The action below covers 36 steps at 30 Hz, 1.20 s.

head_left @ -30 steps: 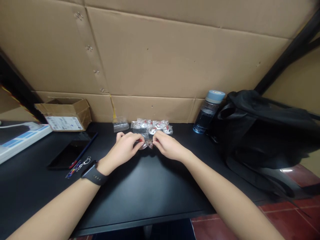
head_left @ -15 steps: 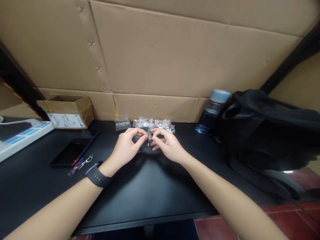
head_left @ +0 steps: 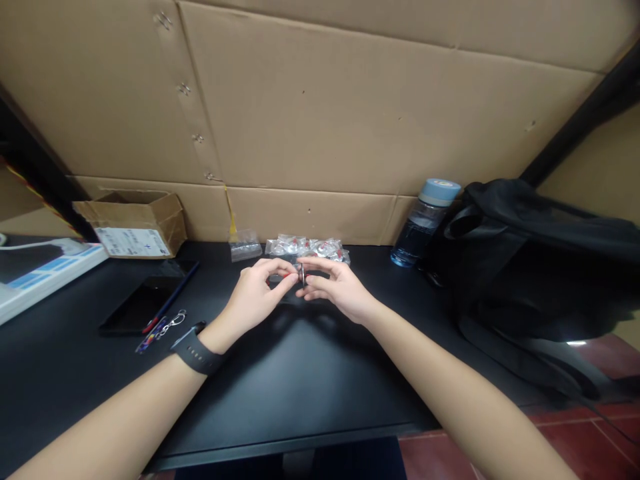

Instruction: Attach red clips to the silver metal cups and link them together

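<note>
My left hand (head_left: 257, 297) and my right hand (head_left: 334, 288) meet above the black desk (head_left: 280, 387), just in front of a pile of small clear bags with red-and-white parts (head_left: 313, 248). Both hands pinch one small metal ring with a red bit (head_left: 301, 273) between their fingertips, held upright a little above the desk. A black watch (head_left: 195, 352) is on my left wrist. What lies under the fingers is too small to make out.
A separate small clear bag (head_left: 245, 249) lies left of the pile. A blue-capped water bottle (head_left: 425, 220) and a black backpack (head_left: 540, 267) stand at the right. A cardboard box (head_left: 133, 223), a dark phone (head_left: 137, 303), a pen and a key ring (head_left: 163, 327) lie at the left. Cardboard walls the back.
Both hands rose from the desk surface with the small ring, and the fingers shifted so the ring stands upright between the fingertips. The view moved slightly.
</note>
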{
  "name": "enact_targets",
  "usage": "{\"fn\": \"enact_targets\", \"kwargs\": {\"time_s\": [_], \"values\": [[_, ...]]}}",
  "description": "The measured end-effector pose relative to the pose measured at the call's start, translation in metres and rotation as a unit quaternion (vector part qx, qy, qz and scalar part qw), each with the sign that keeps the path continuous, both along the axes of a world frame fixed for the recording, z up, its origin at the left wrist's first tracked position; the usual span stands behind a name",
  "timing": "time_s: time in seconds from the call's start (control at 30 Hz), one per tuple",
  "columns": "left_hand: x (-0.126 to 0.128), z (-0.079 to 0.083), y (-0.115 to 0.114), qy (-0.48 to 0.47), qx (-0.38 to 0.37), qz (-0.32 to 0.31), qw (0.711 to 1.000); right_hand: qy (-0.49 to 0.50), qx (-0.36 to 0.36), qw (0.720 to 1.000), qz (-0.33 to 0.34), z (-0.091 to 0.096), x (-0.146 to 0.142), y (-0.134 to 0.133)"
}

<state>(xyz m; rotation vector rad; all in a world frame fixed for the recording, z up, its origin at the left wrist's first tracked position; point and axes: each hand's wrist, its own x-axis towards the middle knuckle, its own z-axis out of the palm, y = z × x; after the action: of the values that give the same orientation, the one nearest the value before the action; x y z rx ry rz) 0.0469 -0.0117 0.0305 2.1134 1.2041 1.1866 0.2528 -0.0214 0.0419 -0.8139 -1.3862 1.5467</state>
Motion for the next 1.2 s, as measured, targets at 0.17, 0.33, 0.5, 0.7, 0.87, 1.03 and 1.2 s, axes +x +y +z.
{"fn": "enact_targets", "kwargs": {"time_s": [0.17,0.33,0.5,0.7,0.87,1.03,1.2], "values": [[-0.01,0.003,0.012,-0.007,-0.07,0.033,0.997,0.009,0.037,0.999,-0.022,0.003,0.007,0.005],[-0.022,-0.007,0.02,0.239,-0.011,0.121,0.963,-0.016,0.072,0.994,-0.08,0.01,0.022,0.016],[-0.025,-0.022,0.021,0.349,0.017,0.061,0.935,-0.098,0.119,0.981,-0.118,0.006,0.032,0.027],[-0.017,-0.014,0.005,0.365,0.023,-0.078,0.927,-0.175,0.178,0.964,-0.093,0.006,0.037,0.028],[-0.006,-0.008,-0.015,0.364,0.057,-0.114,0.922,-0.338,0.267,0.899,-0.079,0.015,0.041,0.019],[-0.007,-0.01,-0.019,0.385,0.099,-0.096,0.912,-0.472,0.318,0.82,-0.069,0.018,0.038,0.011],[-0.012,-0.019,-0.014,0.383,0.073,-0.077,0.918,-0.51,0.304,0.804,-0.032,0.019,0.035,0.005]]}}
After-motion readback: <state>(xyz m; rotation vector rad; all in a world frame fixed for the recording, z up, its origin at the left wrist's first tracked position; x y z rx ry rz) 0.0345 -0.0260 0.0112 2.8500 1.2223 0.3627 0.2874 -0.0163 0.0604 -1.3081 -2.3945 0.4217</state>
